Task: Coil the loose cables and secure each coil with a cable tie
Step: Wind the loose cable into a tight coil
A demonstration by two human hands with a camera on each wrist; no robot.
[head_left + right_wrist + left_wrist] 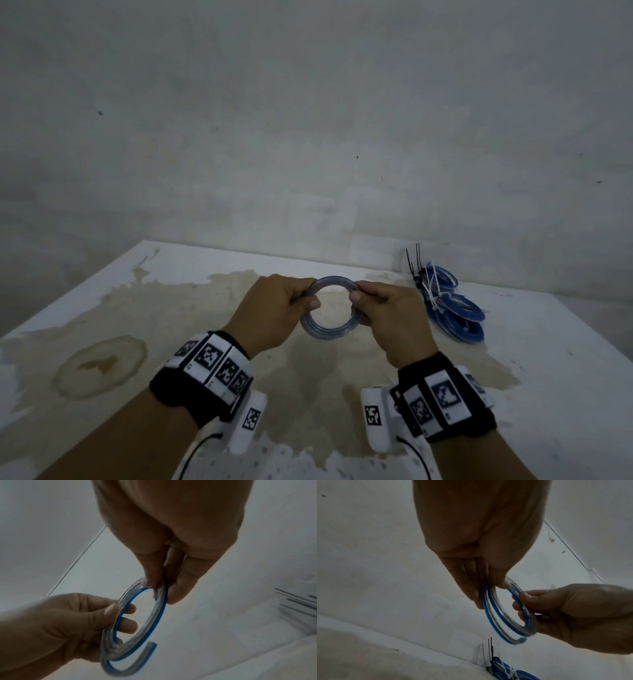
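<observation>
Cable coil (330, 310) in 2 hands, apparently untied

Bare utility or workshop corner, plain grey plaster wall (308, 120); stained white worktop (102, 308); tied blue cable coils (455, 308), black cable ties (412, 263) stacked aside

No legible text, wristband markers (209, 356) — patterns only
</observation>
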